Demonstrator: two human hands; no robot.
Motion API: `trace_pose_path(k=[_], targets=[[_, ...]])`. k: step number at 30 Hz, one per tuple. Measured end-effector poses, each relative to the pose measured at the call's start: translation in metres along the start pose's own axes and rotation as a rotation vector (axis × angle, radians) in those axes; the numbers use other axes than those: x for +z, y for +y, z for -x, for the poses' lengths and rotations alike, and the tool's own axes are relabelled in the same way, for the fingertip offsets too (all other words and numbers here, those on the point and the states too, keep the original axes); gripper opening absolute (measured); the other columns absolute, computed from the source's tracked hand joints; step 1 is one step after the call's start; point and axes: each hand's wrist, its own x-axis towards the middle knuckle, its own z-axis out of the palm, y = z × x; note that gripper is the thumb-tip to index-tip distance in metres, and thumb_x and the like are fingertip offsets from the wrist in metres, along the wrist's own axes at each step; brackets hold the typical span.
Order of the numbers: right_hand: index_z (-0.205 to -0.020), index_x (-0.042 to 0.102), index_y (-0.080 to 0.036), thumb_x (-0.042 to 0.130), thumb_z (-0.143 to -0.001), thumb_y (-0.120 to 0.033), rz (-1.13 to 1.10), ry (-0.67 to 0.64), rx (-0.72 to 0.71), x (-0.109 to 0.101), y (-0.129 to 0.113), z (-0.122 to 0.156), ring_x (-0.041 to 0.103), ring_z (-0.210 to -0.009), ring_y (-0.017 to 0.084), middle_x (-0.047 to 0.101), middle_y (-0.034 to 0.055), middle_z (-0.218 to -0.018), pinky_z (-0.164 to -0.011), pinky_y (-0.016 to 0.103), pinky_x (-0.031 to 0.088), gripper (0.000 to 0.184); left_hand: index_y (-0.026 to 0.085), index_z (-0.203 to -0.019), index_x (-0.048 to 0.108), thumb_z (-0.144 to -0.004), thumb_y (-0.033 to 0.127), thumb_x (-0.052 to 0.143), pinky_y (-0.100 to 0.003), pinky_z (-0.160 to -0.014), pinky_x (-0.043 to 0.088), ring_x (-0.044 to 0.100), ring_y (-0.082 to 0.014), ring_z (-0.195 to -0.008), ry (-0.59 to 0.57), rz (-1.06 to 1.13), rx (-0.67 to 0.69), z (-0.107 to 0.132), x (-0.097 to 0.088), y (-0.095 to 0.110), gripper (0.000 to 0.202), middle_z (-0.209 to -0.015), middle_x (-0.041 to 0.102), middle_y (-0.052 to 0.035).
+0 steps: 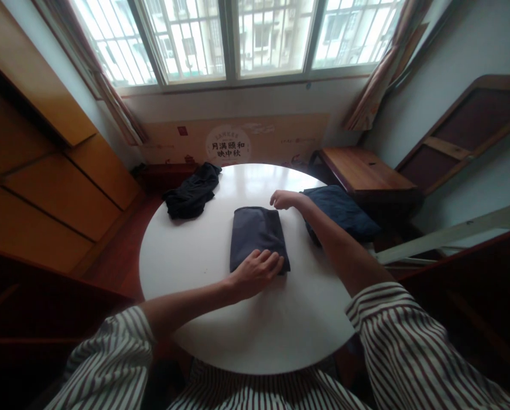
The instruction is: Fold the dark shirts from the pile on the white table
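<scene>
A dark grey folded garment (255, 236) lies flat as a neat rectangle on the round white table (186, 267). My left hand (257, 273) rests over its near edge, towards the right corner; the fingers lie bent on the cloth, and the thumb is hidden. By the far right corner of the garment is my right hand (284, 199), its fingers curled together. Nothing shows in those fingers, and I cannot tell whether they touch the cloth.
Crumpled black clothing (192, 193) sits at the table's far left edge. Folded dark blue clothing (340, 210) lies at the right edge, partly behind my right forearm. Beyond stand a low wooden table (366, 168) and a printed board (164, 134) under the window.
</scene>
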Motion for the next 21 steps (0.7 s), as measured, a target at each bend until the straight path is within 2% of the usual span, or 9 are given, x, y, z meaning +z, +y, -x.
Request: trace_pose_path(k=[4,8,10,15,18,21], targets=[[-0.102,0.070,-0.007,0.079,-0.075,-0.018,-0.171,-0.033,0.071,0.008,0.018,0.016,0.068,-0.056,0.018,0.070,0.0066,-0.068,-0.059,0.030,0.060,0.031,0.007,-0.126,0.051,-0.098,0.012,0.037,-0.036,-0.074,0.048,0.056,-0.0246,-0.094,-0.046,0.006,-0.030,-0.019,0.009,-0.001,0.031,-0.107,0.058,-0.0146],[-0.109,0.065,-0.009,0.062,-0.092,-0.027,-0.336,0.043,0.049,0.024,0.018,0.028,0.067,-0.053,0.014,0.068,0.0053,-0.069,-0.058,0.027,0.060,0.025,0.007,-0.129,0.048,-0.097,0.008,0.036,-0.034,-0.076,0.051,0.057,-0.0237,-0.094,-0.018,0.023,-0.025,-0.018,0.012,-0.002,0.034,-0.105,0.058,-0.0147],[-0.110,0.064,-0.010,0.058,-0.095,-0.025,-0.394,0.070,0.036,0.030,0.017,0.031,0.066,-0.051,0.013,0.068,0.0047,-0.069,-0.057,0.027,0.060,0.023,0.006,-0.134,0.044,-0.097,0.007,0.034,-0.034,-0.077,0.052,0.058,-0.0234,-0.095,0.014,0.020,-0.026,-0.014,0.014,-0.004,0.038,-0.107,0.059,-0.0153],[-0.105,0.067,-0.012,0.061,-0.087,-0.007,-0.463,0.169,0.011,0.037,0.022,0.029,0.062,-0.047,0.008,0.069,0.0021,-0.071,-0.054,0.022,0.059,0.019,0.004,-0.138,0.041,-0.097,0.005,0.030,-0.033,-0.081,0.053,0.058,-0.0210,-0.091,0.081,0.001,0.038,-0.006,0.022,-0.007,0.042,-0.109,0.059,-0.0156],[-0.107,0.067,-0.010,0.057,-0.090,-0.008,-0.492,0.233,0.038,0.037,0.026,0.025,0.062,-0.048,0.009,0.069,0.0040,-0.072,-0.055,0.022,0.059,0.020,0.002,-0.138,0.041,-0.096,0.004,0.031,-0.033,-0.082,0.053,0.058,-0.0210,-0.090,0.087,0.000,0.116,-0.004,0.027,-0.005,0.043,-0.106,0.060,-0.0157],[-0.105,0.068,-0.008,0.061,-0.088,-0.013,-0.500,0.230,0.079,0.035,0.028,0.024,0.063,-0.047,0.012,0.069,0.0059,-0.069,-0.055,0.027,0.060,0.019,0.000,-0.136,0.043,-0.096,0.006,0.035,-0.033,-0.079,0.053,0.058,-0.0220,-0.090,0.059,-0.013,0.150,-0.004,0.031,0.000,0.041,-0.103,0.059,-0.0163]])
